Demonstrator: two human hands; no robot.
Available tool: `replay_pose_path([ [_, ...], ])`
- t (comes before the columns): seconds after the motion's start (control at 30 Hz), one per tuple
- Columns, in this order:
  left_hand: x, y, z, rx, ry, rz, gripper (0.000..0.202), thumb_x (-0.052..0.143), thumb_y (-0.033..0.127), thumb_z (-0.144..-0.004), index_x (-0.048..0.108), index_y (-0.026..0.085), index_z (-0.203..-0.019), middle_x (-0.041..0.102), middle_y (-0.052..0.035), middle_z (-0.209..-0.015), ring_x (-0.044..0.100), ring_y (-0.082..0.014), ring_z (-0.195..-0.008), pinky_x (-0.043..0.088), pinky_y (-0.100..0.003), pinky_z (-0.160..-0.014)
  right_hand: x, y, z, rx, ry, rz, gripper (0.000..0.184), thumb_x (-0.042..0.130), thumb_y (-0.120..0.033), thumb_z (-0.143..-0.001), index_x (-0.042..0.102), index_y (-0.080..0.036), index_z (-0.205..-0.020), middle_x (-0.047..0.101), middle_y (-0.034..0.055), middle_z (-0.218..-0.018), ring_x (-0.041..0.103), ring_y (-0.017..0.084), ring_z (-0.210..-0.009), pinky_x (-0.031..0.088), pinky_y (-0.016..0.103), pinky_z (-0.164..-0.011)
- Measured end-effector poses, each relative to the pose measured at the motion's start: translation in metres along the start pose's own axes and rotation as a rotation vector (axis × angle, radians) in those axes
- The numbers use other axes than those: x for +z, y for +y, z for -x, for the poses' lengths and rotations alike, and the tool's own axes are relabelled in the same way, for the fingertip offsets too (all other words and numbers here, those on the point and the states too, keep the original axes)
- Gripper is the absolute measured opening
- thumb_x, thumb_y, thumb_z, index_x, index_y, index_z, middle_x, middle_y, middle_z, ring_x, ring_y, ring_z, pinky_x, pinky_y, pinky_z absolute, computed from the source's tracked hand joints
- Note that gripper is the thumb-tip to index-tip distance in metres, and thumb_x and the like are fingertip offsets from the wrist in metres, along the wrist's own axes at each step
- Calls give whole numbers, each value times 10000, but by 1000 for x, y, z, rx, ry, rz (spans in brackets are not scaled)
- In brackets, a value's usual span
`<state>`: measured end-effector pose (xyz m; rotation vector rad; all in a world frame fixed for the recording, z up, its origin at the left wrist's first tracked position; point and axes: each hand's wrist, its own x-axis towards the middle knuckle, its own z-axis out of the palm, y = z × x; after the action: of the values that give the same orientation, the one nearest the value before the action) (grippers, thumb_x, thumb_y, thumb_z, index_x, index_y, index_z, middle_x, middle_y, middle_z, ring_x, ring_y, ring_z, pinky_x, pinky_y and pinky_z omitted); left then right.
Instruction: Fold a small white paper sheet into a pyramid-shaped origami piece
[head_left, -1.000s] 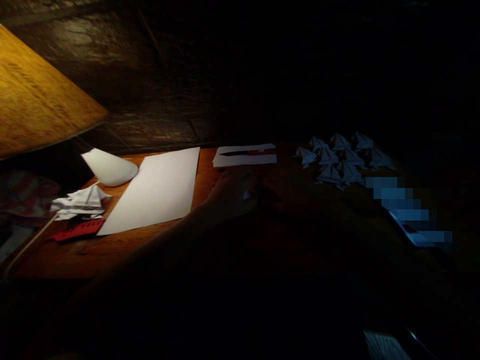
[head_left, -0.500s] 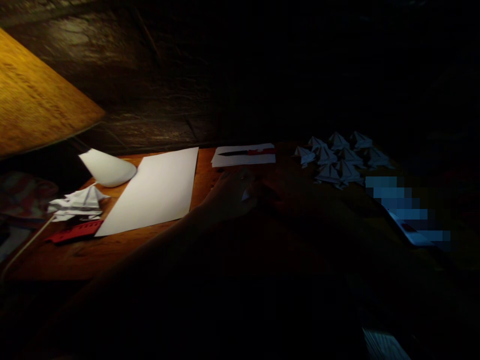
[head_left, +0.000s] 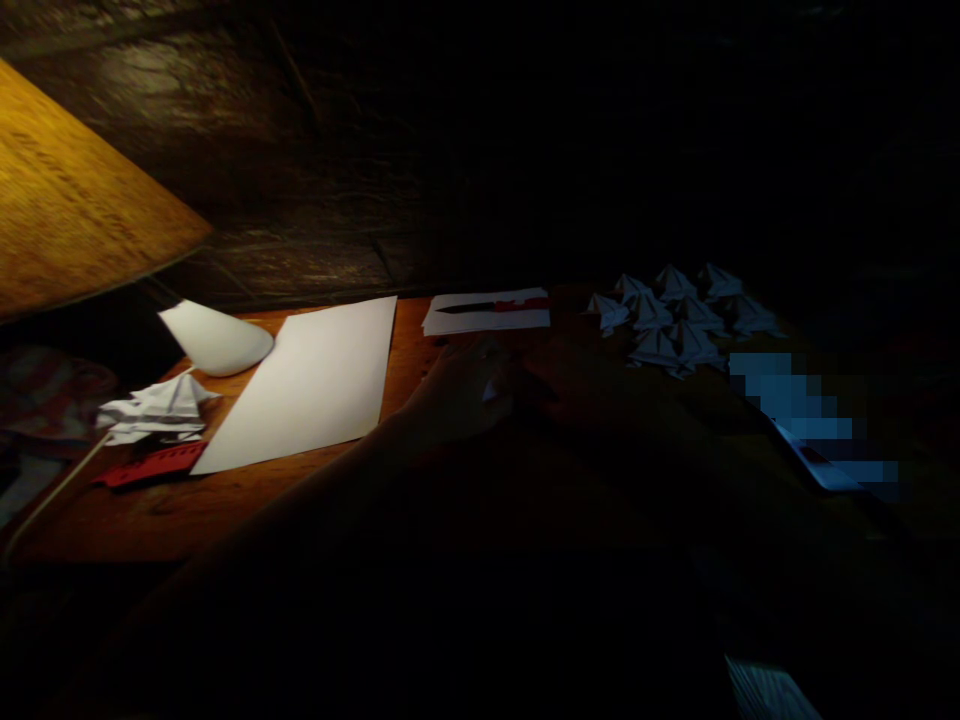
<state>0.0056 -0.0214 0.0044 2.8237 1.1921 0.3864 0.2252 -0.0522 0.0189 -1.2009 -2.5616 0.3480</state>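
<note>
In the dark middle of the wooden table, my left hand (head_left: 466,385) is closed on a small piece of white paper (head_left: 490,390), and only a corner of it shows. Close by on its right lies my right hand (head_left: 571,388), so deep in shadow that its fingers cannot be made out. Just beyond the hands, a knife (head_left: 491,306) with a red handle rests on a stack of white paper pieces (head_left: 442,324). Left of my left hand is a large white sheet (head_left: 315,385), flat on the table.
Several folded paper figures (head_left: 679,320) stand at the back right, near a lit phone (head_left: 814,460) with a blurred screen. On the left are a curled white paper (head_left: 214,340), a crumpled folded paper (head_left: 161,408), a red plastic object (head_left: 154,464) and a yellow lampshade (head_left: 82,200).
Almost nothing differs. Both hands keep their place, and the view has shifted very slightly.
</note>
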Motion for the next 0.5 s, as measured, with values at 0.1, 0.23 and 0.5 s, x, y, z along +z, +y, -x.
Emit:
replay_pose_path([
  [0.1, 0, 0, -1, 3, -4, -28, 386, 669, 335, -857, 652, 170, -1205, 642, -138, -1277, 633, -341, -1136, 502, -525, -984, 2, 2, -1, -30, 26, -1, 352, 620, -268, -976, 678, -174, -1310, 689, 157, -1326, 576, 313, -1247, 460, 482, -1040],
  [0.23, 0, 1, -1, 7, -3, -58, 422, 667, 353, -869, 639, 168, -1247, 646, -138, -1283, 636, -342, -1136, 491, -526, -994, 4, 4, 0, -31, 25, 7, 366, 623, -266, -969, 670, -172, -1320, 671, 159, -1372, 569, 323, -1268, 461, 478, -1050],
  [0.5, -2, 2, 0, -13, -37, -32, 427, 661, 350, -868, 628, 166, -1252, 629, -148, -1294, 623, -356, -1166, 471, -555, -1021, 1, 1, 1, -4, 6, 41, 353, 602, -261, -987, 672, -155, -1317, 679, 159, -1359, 591, 309, -1203, 466, 441, -984],
])
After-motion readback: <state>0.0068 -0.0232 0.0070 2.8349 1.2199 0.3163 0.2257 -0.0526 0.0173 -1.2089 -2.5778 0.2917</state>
